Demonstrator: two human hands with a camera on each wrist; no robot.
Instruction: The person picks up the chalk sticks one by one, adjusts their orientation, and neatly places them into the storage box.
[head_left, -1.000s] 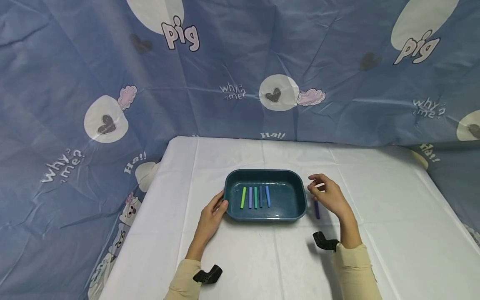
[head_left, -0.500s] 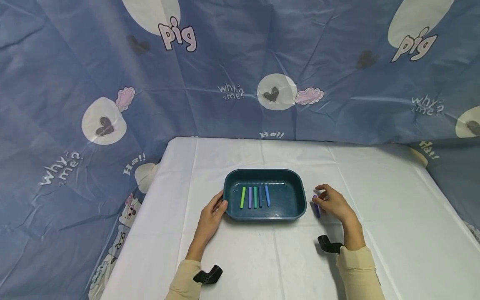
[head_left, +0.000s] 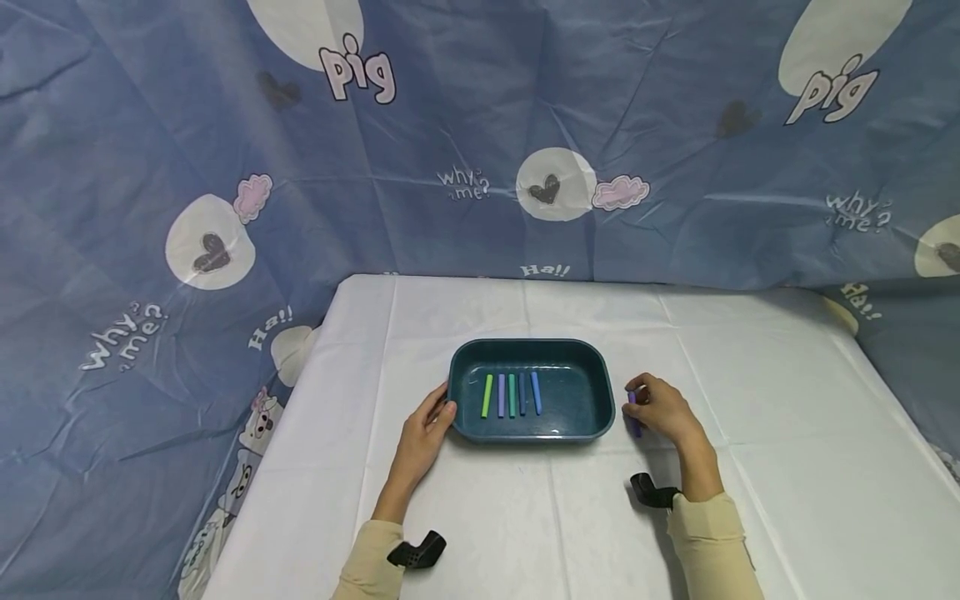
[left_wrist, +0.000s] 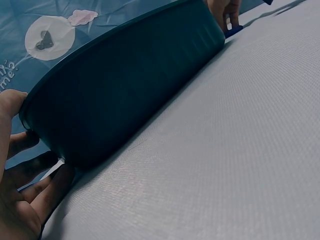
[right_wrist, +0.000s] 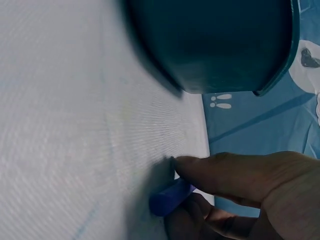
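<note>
My left hand (head_left: 420, 435) holds the left end of the dark teal tray (head_left: 532, 438). In the left wrist view its thumb meets the tray's rim and its fingers lie against the outer wall. To the right of the tray, my right hand (head_left: 663, 408) pinches a purple chalk stick (head_left: 636, 428) between thumb and fingers. The right wrist view shows this chalk (right_wrist: 169, 199) close to the cloth, its other end hidden by the fingers. Inside the tray lie several chalk sticks in a row: yellow-green (head_left: 487, 397), lilac (head_left: 501, 397), green, dark blue and bright blue (head_left: 536, 394).
A white cloth (head_left: 480, 517) covers the table, with a faint blue mark on it in the right wrist view. A printed blue curtain (head_left: 450, 108) hangs behind and at the sides. Each wrist carries a black camera mount (head_left: 417, 551).
My right hand has come down onto the purple chalk, and its thumb and fingers have closed on it. The left hand and the tray have stayed in place.
</note>
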